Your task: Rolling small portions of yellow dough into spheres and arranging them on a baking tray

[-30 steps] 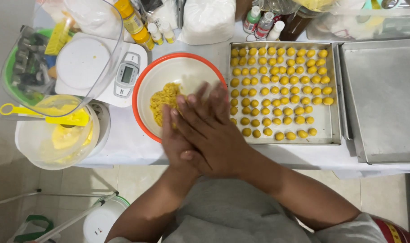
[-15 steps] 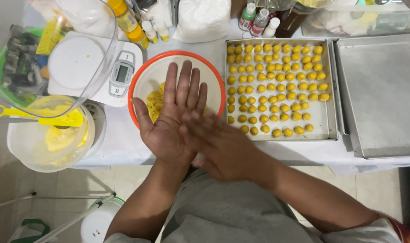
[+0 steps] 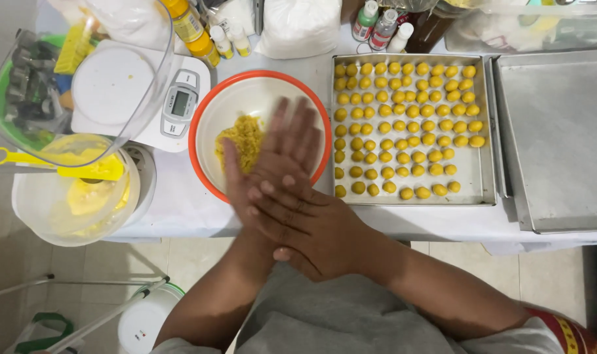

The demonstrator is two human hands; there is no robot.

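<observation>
Over the table [image 3: 180,203], right hand [image 3: 311,226] presses left hand [image 3: 275,157]; bowl [image 3: 210,111] beneath.

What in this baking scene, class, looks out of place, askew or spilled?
Nothing is spilled. One oddity: the yellow spatula lies across the rim of the plastic tub, handle overhanging. The dough balls sit in neat rows on their tray.
</observation>
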